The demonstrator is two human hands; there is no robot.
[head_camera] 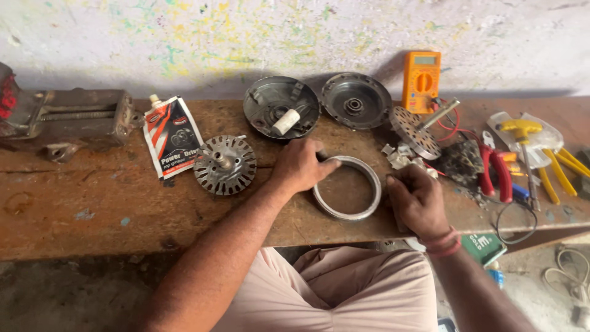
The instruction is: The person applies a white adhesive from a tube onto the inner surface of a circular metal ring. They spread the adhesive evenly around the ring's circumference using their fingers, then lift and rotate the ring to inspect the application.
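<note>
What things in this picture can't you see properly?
- Head view: the right hand covers whatever it grips.
- The left hand covers part of the metal ring and a dark thing behind its fingers.
- The vise is cut off by the left edge.
- The yellow pliers run off the right edge.

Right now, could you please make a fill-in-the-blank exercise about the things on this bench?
1. The left hand touches the metal ____.
2. The multimeter is ____ in colour.
3. The pliers have ____ handles.
4. The vise sits at the bench's ____ end.

Missing words: ring; orange; red; left
</note>
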